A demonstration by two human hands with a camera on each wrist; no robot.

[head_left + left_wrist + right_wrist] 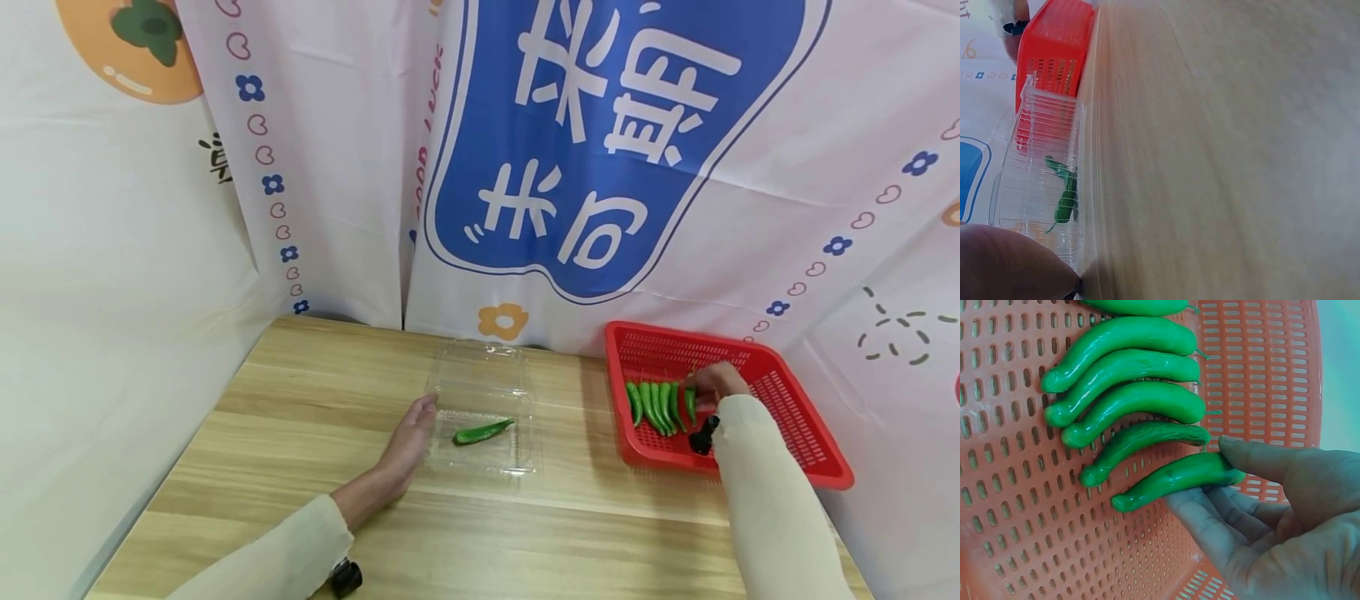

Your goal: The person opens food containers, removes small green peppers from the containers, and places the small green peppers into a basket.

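Observation:
My left hand [403, 443] rests on edge with fingers extended along the left side of a clear plastic clamshell box [519, 468]. The box lies with its lid raised toward the back, and a single green chili pepper [483, 432] lies in its base. Over the red basket [806, 471], my right hand [716, 385] pinches a green chili pepper [1175, 477] near its stem end, thumb above and fingers beneath. Beside it, several more green chili peppers [1141, 365] sit in a row on the basket's slotted floor.
A light wood-grain table [300, 425] carries the box and the basket. Behind it hangs a white printed cloth [337, 208] with a blue panel, and more cloth covers both sides. The basket stands at the right, near the back edge.

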